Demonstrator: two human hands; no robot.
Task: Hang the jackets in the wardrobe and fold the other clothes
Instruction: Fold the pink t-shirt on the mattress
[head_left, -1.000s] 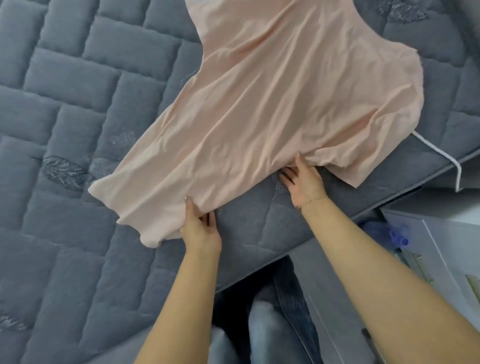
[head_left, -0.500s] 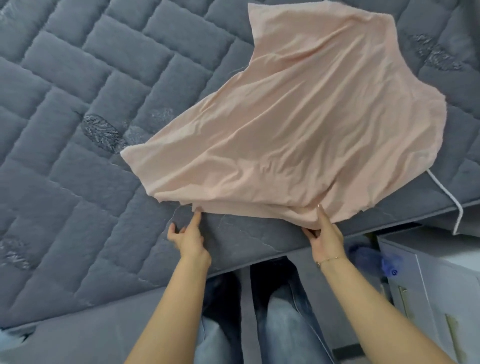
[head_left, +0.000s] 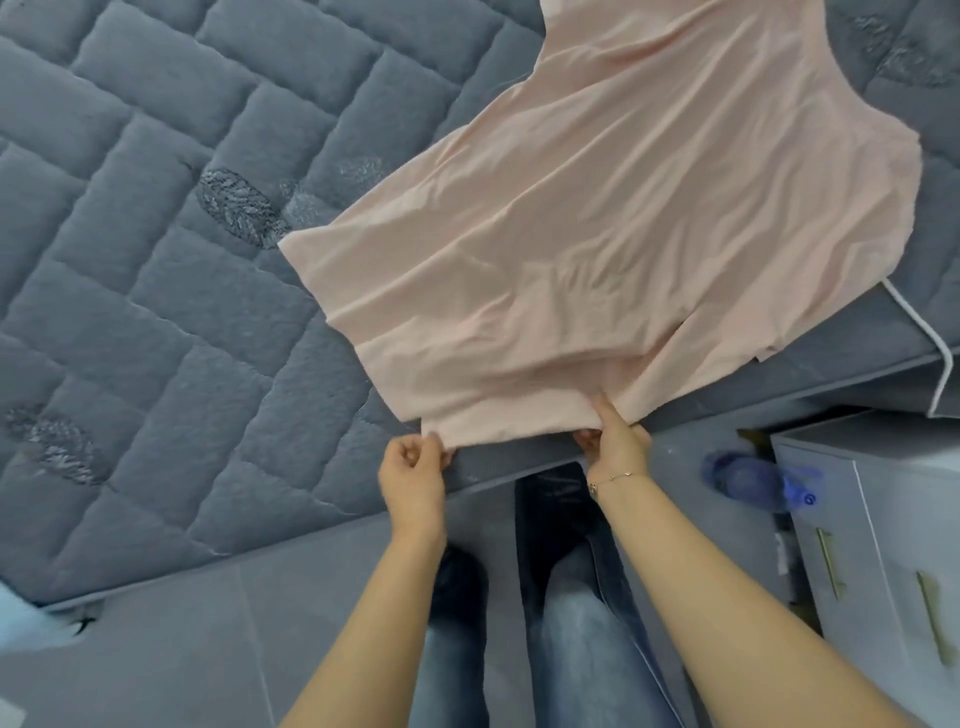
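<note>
Both hands pinch the pink garment hem at six o'clock: my left hand seemingly at its corner, my right hand thumb on top.

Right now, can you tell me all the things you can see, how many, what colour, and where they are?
Pink garment: one, pale pink, spread on the bed, its near edge at the bed's edge.
Quilted bed cover: one, grey, fills the left and top of the view.
White cord: one, white, runs down the bed's right edge.
Cabinet: one, white with two gold handles, at the right by the bed.
Blue thing: one, blue, on the floor between bed and cabinet; too blurred to name.
Bracelet: one, thin, gold, on the right wrist.
Jeans: one pair, blue, on the person's legs at the bottom.
Left hand: one, pinches the garment's near corner.
Right hand: one, grips the garment's near edge.
</note>
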